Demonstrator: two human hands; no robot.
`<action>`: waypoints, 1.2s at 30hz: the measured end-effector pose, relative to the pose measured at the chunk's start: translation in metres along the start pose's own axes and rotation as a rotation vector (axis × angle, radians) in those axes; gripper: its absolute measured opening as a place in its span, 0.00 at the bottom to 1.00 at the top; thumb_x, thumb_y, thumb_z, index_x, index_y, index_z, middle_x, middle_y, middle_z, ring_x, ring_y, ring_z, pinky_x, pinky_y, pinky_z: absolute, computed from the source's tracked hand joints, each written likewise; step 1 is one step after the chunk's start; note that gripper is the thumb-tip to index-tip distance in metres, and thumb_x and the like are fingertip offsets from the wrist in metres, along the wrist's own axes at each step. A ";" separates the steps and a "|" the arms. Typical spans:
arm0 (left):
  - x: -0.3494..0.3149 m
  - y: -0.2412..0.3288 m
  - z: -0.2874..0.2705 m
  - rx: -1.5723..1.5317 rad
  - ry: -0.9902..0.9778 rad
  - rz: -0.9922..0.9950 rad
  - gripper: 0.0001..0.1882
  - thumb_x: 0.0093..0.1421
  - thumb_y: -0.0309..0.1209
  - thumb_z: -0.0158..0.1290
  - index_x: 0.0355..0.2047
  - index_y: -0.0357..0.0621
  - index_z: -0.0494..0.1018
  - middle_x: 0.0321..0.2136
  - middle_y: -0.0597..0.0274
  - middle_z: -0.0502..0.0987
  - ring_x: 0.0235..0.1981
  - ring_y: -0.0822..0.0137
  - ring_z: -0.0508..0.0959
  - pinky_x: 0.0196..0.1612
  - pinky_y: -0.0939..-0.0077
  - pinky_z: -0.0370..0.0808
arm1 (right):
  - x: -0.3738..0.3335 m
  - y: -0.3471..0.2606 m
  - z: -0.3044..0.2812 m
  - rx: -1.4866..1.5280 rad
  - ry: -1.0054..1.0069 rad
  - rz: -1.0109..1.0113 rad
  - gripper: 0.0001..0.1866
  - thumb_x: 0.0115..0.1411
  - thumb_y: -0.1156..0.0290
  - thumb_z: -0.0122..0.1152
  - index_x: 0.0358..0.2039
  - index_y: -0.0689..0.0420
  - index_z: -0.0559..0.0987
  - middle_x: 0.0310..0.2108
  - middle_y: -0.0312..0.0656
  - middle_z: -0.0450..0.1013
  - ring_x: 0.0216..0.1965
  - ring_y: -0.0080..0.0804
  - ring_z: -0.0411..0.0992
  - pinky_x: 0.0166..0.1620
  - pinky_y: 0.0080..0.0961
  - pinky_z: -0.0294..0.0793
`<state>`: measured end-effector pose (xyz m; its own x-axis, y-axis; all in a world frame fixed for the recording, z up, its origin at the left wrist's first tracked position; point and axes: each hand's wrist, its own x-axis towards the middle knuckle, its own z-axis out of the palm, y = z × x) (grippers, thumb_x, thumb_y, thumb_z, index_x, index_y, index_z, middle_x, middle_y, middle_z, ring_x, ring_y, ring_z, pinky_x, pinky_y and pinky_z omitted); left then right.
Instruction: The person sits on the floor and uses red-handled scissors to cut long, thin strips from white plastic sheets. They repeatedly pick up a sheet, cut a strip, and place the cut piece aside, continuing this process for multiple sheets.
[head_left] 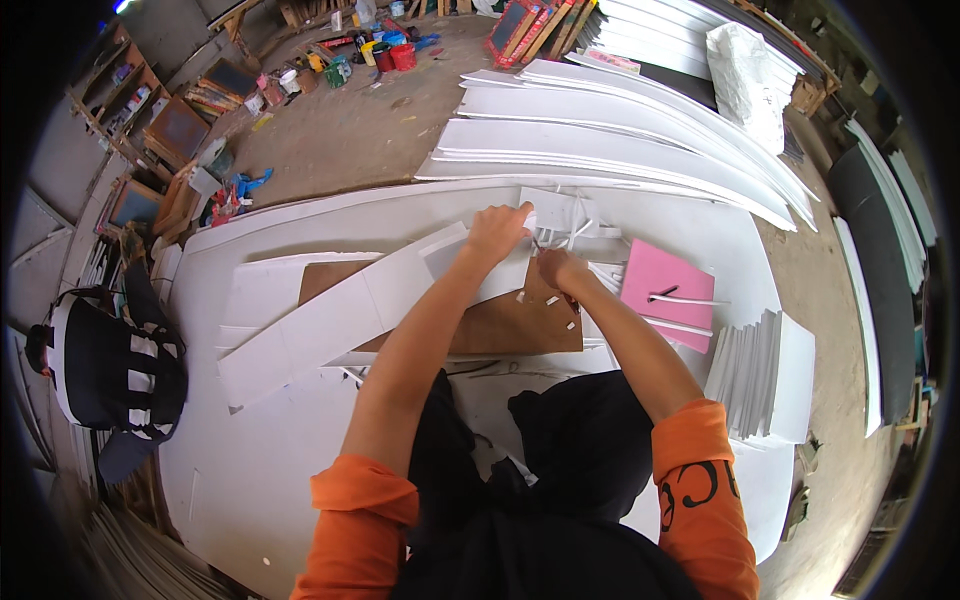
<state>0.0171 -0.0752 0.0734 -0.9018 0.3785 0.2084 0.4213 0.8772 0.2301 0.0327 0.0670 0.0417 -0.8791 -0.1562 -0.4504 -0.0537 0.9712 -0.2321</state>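
Note:
My left hand (497, 236) is closed, its fingertips pinching a small white board piece (531, 220) above the far middle of the table. Close by on the right, my right hand (562, 270) is curled round a slim tool whose kind I cannot make out; its tip is near the white piece. A long white board strip (330, 315) slants out to the left, partly behind my left forearm. Below my hands lies a brown board (520, 325) with small white scraps on it. White offcuts (577, 212) lie just beyond my right hand.
A pink board (668, 285) with thin white strips on it lies to the right, near a stack of white boards (745, 375). Large white sheets (600, 130) lie beyond the table (250, 490). At the left edge is a black and white backpack (115, 360). Paint buckets (402, 57) stand far off.

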 end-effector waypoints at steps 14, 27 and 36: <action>-0.072 -0.142 0.030 -0.526 0.351 -0.544 0.10 0.51 0.31 0.51 0.33 0.46 0.66 0.27 0.57 0.72 0.27 0.66 0.72 0.30 0.73 0.68 | 0.065 0.062 0.099 0.039 0.258 0.114 0.14 0.54 0.61 0.44 0.33 0.60 0.64 0.28 0.57 0.70 0.30 0.50 0.72 0.32 0.46 0.69; -0.095 -0.137 0.027 -1.152 0.408 -0.749 0.09 0.51 0.32 0.50 0.33 0.49 0.65 0.22 0.66 0.66 0.23 0.76 0.65 0.25 0.82 0.64 | 0.039 0.057 0.048 1.051 0.149 -0.064 0.25 0.58 0.50 0.39 0.47 0.56 0.62 0.36 0.42 0.66 0.35 0.30 0.67 0.39 0.26 0.66; 0.029 0.075 -0.066 -1.546 0.014 -0.458 0.31 0.50 0.44 0.52 0.50 0.51 0.50 0.40 0.54 0.64 0.40 0.64 0.67 0.44 0.68 0.65 | -0.178 0.167 -0.063 1.313 0.833 0.025 0.19 0.58 0.66 0.45 0.50 0.55 0.60 0.40 0.45 0.65 0.41 0.29 0.62 0.46 0.25 0.60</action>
<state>0.0286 -0.0179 0.1593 -0.9754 0.1716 -0.1383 -0.1743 -0.2163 0.9606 0.1505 0.2685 0.1378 -0.9028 0.4295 0.0199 0.0109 0.0691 -0.9976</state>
